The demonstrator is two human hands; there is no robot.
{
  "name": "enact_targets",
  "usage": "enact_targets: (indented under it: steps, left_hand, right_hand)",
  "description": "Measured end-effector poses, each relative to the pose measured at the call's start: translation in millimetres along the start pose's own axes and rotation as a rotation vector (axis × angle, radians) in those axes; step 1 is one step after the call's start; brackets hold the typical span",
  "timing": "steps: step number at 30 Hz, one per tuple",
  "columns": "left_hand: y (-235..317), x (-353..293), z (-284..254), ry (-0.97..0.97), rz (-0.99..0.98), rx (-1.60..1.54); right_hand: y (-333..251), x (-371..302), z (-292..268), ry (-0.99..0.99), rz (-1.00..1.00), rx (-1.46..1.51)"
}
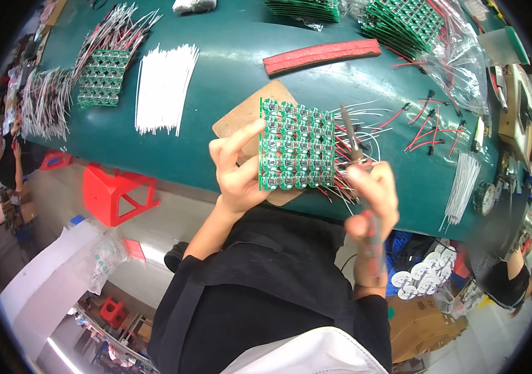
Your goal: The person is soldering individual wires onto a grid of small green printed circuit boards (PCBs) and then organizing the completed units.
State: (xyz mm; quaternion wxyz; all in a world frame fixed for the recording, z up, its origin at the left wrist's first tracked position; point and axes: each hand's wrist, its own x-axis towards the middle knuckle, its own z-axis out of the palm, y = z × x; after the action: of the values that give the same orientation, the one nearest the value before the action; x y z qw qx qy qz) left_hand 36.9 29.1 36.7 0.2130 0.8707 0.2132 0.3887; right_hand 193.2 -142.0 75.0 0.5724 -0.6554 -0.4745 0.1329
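Observation:
My left hand grips a green circuit board panel by its left edge, with the index finger stretched along it. Rows of small components cover the face of the panel. Just right of the panel, my right hand is closed round a soldering iron, its metal tip pointing up and away. Motion smears this hand and the handle. Red and white wires fan out at the panel's right edge, and how they join it is partly hidden. Below the panel, a brown board lies on the table.
On the green table lie a white wire bundle, another wired panel, a red strip, connector leads and thin white wires. Stacked panels stand far right. A red stool is left; another person sits right.

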Motion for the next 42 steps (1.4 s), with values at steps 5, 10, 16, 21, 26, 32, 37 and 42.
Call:
enact_targets:
  steps: [5, 10, 16, 21, 26, 32, 37, 42]
  left_hand:
    - [-8, -7, 5, 0.026, -0.017, -0.065]
    - [-11, -10, 9, 0.048, -0.080, -0.163]
    - [-13, -9, 10, 0.051, -0.065, -0.169]
    - [-15, -10, 10, 0.050, -0.053, -0.161]
    - [-14, -9, 9, 0.051, -0.056, -0.153]
    - [-17, -10, 10, 0.058, -0.066, -0.172]
    - [-16, -9, 12, 0.067, -0.072, -0.202]
    - [-13, -6, 9, 0.035, -0.085, -0.186]
  right_hand:
    - [7, 19, -18, -0.001, 0.459, 0.589]
    - [9, 40, -11, -0.098, 0.552, 0.623]
    - [17, 48, -16, -0.262, 0.449, 0.576]
    - [15, 56, -18, -0.340, 0.512, 0.556]
    - [19, 59, -18, -0.358, 0.444, 0.527]
    - [20, 59, -17, -0.372, 0.453, 0.521]
    - [22, 54, -19, -0.354, 0.454, 0.522]
    - [13, 30, -17, -0.025, 0.336, 0.547]
